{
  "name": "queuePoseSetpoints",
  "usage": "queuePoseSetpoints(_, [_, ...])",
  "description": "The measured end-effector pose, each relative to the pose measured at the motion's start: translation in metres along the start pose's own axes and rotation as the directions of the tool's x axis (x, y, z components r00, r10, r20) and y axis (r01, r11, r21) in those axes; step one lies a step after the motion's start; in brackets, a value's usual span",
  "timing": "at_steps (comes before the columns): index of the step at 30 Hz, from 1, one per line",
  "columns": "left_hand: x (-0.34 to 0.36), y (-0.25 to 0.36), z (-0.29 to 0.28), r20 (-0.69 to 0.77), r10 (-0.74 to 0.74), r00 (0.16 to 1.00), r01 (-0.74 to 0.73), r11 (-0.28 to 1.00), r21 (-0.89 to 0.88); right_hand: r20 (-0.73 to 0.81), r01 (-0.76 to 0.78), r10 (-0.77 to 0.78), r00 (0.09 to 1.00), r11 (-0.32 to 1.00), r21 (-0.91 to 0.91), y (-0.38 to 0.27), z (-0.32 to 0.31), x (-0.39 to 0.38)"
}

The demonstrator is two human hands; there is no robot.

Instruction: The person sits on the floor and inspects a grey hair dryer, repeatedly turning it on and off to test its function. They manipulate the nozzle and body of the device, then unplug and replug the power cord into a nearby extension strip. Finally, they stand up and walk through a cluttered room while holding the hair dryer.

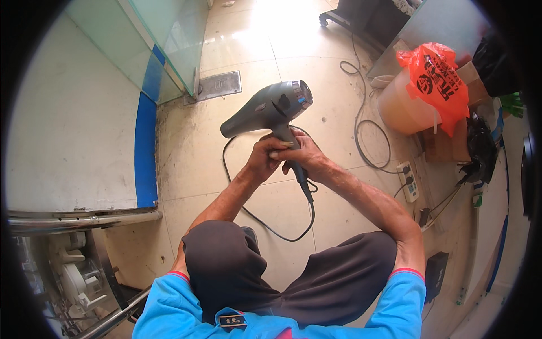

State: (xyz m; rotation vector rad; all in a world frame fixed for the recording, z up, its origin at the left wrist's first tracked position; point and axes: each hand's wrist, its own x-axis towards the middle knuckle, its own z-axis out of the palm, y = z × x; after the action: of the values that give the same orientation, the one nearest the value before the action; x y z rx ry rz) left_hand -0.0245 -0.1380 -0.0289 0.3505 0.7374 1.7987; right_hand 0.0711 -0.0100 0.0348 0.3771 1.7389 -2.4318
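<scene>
A dark grey hair dryer point(262, 110) is held up in front of my knees, its wide silver-ringed end pointing to the upper right and its narrower end to the left. My right hand point(309, 153) wraps round the handle from the right. On the other side, my left hand point(263, 157) is closed against the handle, its thumb meeting the right hand's fingers. Part of the handle is hidden behind the fingers. From the handle's lower end a black cord point(312, 217) loops down and back round to the left, above the tiled floor.
To the right stand a pale bucket point(395, 107) with a red plastic bag point(435, 85) and a white power strip point(407, 182) with plugs in it. A long cable point(358, 121) curls over the floor. A white panel with blue edging point(145, 152) rises at left, above a metal rail point(84, 222).
</scene>
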Motion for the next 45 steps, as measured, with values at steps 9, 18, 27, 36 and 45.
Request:
queuePoseSetpoints(9, [0.0,0.004,-0.001,0.0,0.003,1.0,-0.003,0.999,0.033,0.001,-0.026,0.026,1.0,0.999,-0.037,0.002,-0.002,0.001])
queuePoseSetpoints(18, [-0.007,0.012,0.005,0.04,0.01,0.999,-0.013,0.997,0.078,-0.085,-0.014,-0.012,0.996,0.955,-0.295,0.0,0.003,0.001])
queuePoseSetpoints(27, [-0.01,0.022,0.014,0.001,0.048,0.999,-0.047,0.966,0.253,-0.098,-0.019,-0.016,0.995,0.941,-0.339,-0.001,0.005,-0.002])
queuePoseSetpoints(36, [-0.01,0.021,0.022,-0.025,0.074,0.997,-0.066,0.968,0.243,-0.187,-0.078,0.016,0.982,0.942,-0.326,-0.003,0.01,-0.004])
queuePoseSetpoints(45, [-0.026,0.047,-0.034,-0.015,-0.028,0.999,0.031,0.982,0.187,-0.322,-0.043,-0.035,0.946,0.972,-0.229,-0.023,-0.007,-0.013])
